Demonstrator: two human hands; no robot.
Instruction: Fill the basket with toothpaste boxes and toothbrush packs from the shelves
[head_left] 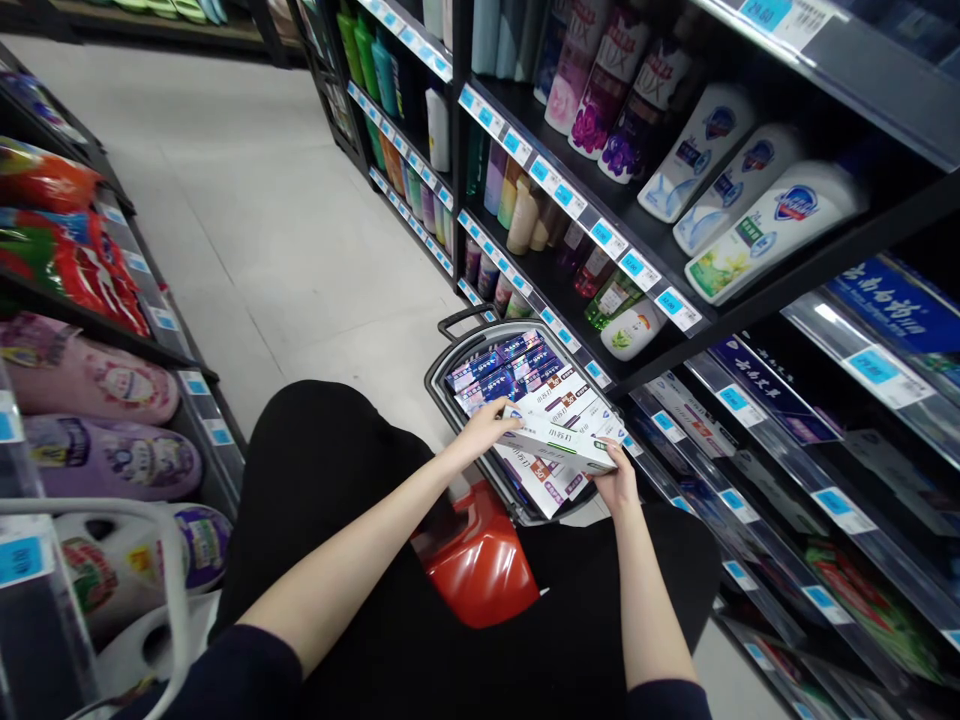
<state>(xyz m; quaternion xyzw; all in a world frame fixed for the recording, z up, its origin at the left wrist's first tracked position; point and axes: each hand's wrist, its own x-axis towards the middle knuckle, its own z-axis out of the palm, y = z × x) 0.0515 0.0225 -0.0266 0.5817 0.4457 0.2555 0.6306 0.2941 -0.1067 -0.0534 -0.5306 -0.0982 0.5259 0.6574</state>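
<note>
Two hands grip long white-green toothpaste box (559, 442).

Both bare hands, left hand (487, 428) and right hand (619, 482), gripping a long white cardboard toothpaste box (559, 443), over a grey wire basket (442, 372) of boxes, black shelving (660, 250) at two o'clock

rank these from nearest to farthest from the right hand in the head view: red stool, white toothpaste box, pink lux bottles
1. white toothpaste box, held in the right hand over the basket.
2. red stool, lower left, by the knees.
3. pink lux bottles, high on the upper shelf.
</note>
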